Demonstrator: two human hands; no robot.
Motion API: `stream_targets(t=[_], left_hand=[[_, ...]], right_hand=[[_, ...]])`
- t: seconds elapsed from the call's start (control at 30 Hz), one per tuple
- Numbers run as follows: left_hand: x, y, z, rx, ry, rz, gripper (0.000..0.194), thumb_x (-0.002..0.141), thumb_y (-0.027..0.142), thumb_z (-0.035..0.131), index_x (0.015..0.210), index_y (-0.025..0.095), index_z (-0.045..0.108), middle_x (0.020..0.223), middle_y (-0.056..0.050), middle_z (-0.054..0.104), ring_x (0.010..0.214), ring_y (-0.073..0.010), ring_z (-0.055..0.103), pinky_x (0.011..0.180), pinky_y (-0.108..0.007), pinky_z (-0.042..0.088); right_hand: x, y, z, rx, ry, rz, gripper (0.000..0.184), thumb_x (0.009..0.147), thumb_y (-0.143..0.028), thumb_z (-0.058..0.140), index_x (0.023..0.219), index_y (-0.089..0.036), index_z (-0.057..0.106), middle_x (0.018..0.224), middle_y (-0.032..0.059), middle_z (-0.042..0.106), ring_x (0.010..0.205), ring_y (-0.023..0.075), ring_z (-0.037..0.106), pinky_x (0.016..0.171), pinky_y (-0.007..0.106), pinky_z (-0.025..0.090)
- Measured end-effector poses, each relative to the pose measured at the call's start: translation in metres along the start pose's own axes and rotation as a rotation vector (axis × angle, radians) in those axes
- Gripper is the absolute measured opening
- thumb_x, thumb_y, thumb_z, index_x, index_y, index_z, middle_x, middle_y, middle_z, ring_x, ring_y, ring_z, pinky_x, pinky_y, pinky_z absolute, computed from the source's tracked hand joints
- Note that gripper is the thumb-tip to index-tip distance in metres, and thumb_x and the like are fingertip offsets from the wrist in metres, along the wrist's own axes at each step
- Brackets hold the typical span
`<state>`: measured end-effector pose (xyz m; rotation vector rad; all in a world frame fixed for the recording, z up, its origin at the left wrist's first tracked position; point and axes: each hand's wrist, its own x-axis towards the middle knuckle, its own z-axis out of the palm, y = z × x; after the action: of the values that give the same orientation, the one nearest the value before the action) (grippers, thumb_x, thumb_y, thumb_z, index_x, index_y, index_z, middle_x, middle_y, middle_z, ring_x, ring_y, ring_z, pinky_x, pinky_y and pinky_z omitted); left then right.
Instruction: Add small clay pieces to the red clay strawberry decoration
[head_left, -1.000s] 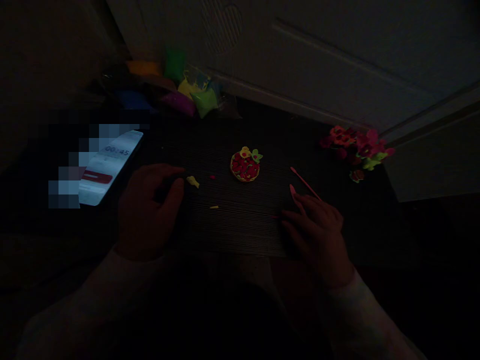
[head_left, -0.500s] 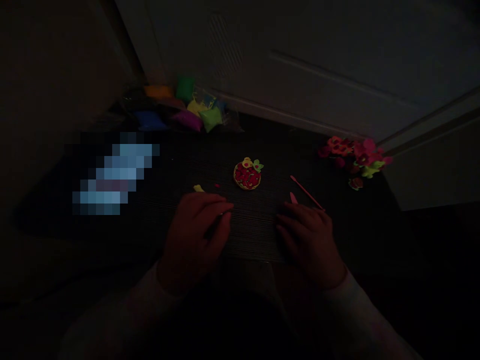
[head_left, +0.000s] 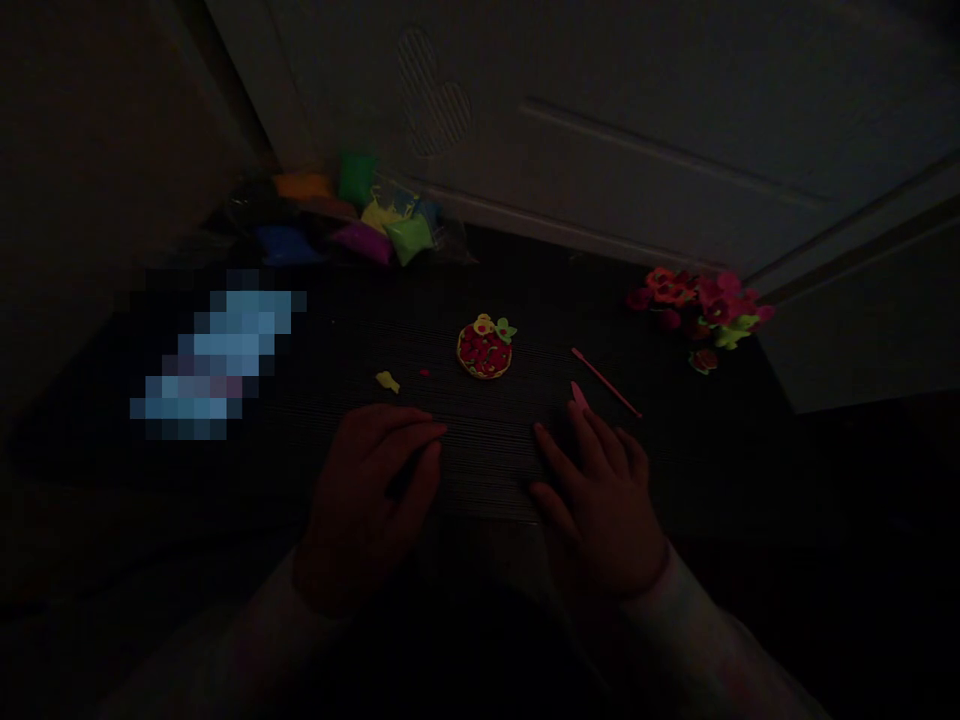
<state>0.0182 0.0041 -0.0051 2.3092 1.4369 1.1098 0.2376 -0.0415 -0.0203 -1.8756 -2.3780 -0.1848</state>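
Note:
The light is very dim. My left hand [head_left: 371, 505] rests low over the dark table, thumb and forefinger drawn close in a pinch; what is between them, if anything, I cannot make out. Just beyond it lie a yellow clay lump [head_left: 388, 381] and a tiny red bit [head_left: 424, 373]. My right hand [head_left: 604, 500] lies with fingers spread on the tabletop, partly covering a pink clay knife [head_left: 578, 394]. A thin pink clay tool [head_left: 607, 383] lies past its fingers. Between and beyond both hands sits a round red clay piece [head_left: 484, 353] with a yellow braided rim and two flowers.
Bags of coloured clay [head_left: 360, 240] lie at the back left. A lit phone [head_left: 225, 360], blurred into blocks, is on the left. Clay flowers [head_left: 705, 300] stand at the right, with a small red-and-green piece [head_left: 703, 361] before them. A white panelled surface [head_left: 637, 150] rises behind the table [head_left: 525, 270].
My left hand has moved right and nearer from beside the yellow lump; the thin yellow sliver no longer shows. My right hand's fingers have spread out. The view has shifted slightly.

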Motion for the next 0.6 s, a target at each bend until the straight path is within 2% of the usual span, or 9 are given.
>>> stream_targets(t=[0.2, 0.4, 0.5, 0.6], left_hand=[[-0.003, -0.001, 0.0, 0.013, -0.022, -0.026, 0.016, 0.078, 0.015, 0.051, 0.092, 0.019, 0.058, 0.091, -0.006, 0.058, 0.089, -0.0188, 0.053, 0.078, -0.035, 0.047], [-0.001, 0.002, -0.001, 0.021, -0.043, 0.029, 0.016, 0.079, 0.012, 0.05, 0.092, 0.018, 0.057, 0.09, -0.006, 0.057, 0.086, -0.0178, 0.053, 0.076, -0.033, 0.047], [0.002, 0.001, -0.001, 0.031, -0.065, 0.042, 0.015, 0.079, 0.012, 0.05, 0.092, 0.016, 0.058, 0.09, -0.007, 0.057, 0.087, -0.0172, 0.053, 0.077, -0.032, 0.046], [0.002, 0.002, 0.0, 0.029, -0.068, 0.053, 0.015, 0.079, 0.013, 0.05, 0.092, 0.015, 0.058, 0.091, -0.007, 0.057, 0.087, -0.0172, 0.053, 0.078, -0.032, 0.046]], right_hand=[[-0.012, -0.002, -0.001, 0.034, -0.006, -0.013, 0.05, 0.079, -0.051, 0.045, 0.122, -0.026, 0.047, 0.136, 0.0169, 0.034, 0.123, 0.0305, 0.032, 0.094, 0.051, 0.026], [0.004, -0.002, 0.0, 0.117, 0.035, 0.047, 0.043, 0.082, -0.044, 0.044, 0.121, -0.026, 0.048, 0.136, 0.0163, 0.034, 0.125, 0.028, 0.03, 0.094, 0.049, 0.026], [0.006, 0.007, -0.005, 0.212, 0.107, 0.063, 0.041, 0.085, -0.036, 0.042, 0.123, -0.021, 0.046, 0.136, 0.0152, 0.035, 0.123, 0.0258, 0.033, 0.093, 0.047, 0.03], [0.005, 0.02, -0.01, 0.309, 0.236, 0.104, 0.034, 0.084, -0.031, 0.044, 0.114, -0.017, 0.053, 0.127, 0.013, 0.047, 0.116, 0.0234, 0.04, 0.091, 0.043, 0.034]])
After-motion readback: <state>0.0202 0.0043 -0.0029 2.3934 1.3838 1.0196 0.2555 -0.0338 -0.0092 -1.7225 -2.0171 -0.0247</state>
